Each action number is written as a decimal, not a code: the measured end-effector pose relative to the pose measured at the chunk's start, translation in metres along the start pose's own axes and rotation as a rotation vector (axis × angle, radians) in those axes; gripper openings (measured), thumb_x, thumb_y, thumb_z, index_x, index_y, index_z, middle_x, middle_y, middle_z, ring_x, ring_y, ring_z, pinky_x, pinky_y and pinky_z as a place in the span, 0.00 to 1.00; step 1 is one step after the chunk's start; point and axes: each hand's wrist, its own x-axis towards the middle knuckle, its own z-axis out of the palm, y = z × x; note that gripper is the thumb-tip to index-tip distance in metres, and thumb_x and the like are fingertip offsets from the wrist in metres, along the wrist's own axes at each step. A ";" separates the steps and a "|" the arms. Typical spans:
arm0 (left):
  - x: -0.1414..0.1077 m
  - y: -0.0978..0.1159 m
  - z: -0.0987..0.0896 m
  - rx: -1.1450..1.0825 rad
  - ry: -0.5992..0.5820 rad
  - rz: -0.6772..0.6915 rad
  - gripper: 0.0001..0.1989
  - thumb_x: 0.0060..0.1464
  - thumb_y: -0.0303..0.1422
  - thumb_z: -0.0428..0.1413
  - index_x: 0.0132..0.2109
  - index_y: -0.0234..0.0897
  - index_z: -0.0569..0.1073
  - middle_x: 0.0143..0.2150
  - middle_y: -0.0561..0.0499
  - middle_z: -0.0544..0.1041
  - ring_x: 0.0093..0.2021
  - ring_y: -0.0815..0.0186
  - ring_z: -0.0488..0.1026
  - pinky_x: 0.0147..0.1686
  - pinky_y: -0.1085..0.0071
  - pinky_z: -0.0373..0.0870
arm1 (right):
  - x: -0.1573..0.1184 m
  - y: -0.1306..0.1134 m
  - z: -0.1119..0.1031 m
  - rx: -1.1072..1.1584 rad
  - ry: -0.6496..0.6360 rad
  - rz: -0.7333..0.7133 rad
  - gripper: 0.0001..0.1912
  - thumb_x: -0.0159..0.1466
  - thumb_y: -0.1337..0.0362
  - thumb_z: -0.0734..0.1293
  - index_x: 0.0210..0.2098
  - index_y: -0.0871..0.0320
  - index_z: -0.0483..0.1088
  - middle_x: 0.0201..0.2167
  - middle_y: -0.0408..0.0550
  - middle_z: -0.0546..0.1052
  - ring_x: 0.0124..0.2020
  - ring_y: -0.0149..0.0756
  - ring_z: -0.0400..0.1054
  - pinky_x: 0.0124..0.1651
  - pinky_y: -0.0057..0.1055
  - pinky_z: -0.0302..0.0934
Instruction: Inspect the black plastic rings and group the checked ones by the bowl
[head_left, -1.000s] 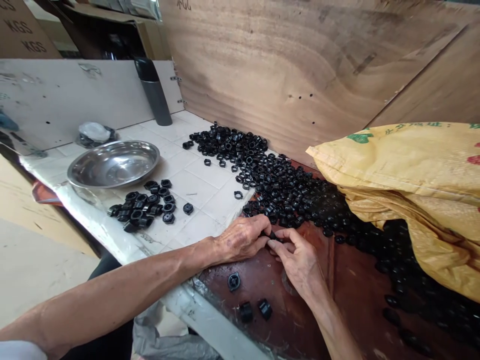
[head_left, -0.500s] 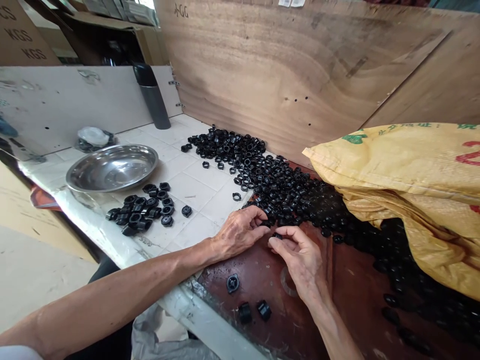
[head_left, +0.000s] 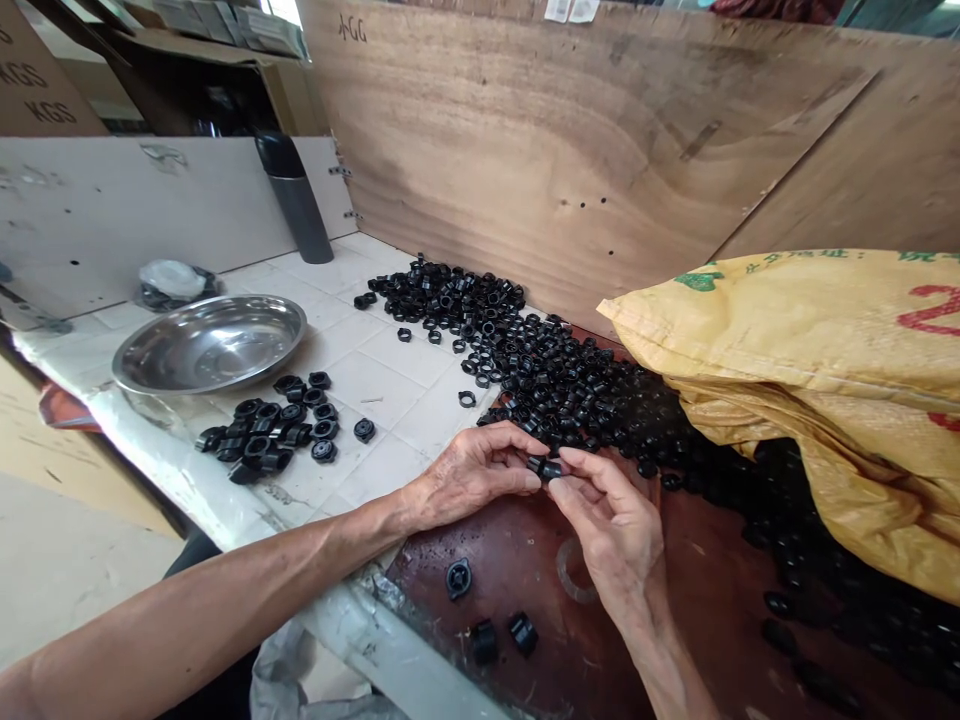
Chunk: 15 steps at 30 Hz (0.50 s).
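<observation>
Black plastic fitting (head_left: 545,467) sits clamped between our left hand (head_left: 472,475) and right hand (head_left: 611,525), held over the brown board (head_left: 592,650). Just far of it, we have a heap of matching fittings (head_left: 555,385) beside a yellow woven sack (head_left: 795,340).

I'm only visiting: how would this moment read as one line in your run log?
Left hand: pinches black plastic fitting | Right hand: pinches it too | Nearby: black rings, yellow sack

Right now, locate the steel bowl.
In the head view, the steel bowl sits on the white tile counter, beyond the small cluster of black plastic fittings, left of the left hand.
</observation>
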 end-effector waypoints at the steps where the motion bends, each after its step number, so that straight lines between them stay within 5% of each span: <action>1: 0.000 0.000 -0.001 0.010 0.004 0.008 0.17 0.53 0.33 0.68 0.49 0.33 0.78 0.37 0.49 0.81 0.38 0.66 0.79 0.45 0.66 0.75 | -0.001 0.001 0.000 -0.028 0.000 -0.027 0.16 0.61 0.56 0.74 0.46 0.55 0.79 0.40 0.49 0.84 0.40 0.42 0.81 0.44 0.34 0.78; 15: -0.003 -0.005 0.003 -0.070 -0.020 0.015 0.16 0.50 0.35 0.71 0.43 0.33 0.77 0.41 0.47 0.81 0.45 0.60 0.81 0.52 0.59 0.76 | -0.007 0.008 0.003 -0.264 0.033 -0.255 0.15 0.67 0.57 0.70 0.51 0.53 0.77 0.44 0.50 0.84 0.43 0.41 0.80 0.47 0.33 0.76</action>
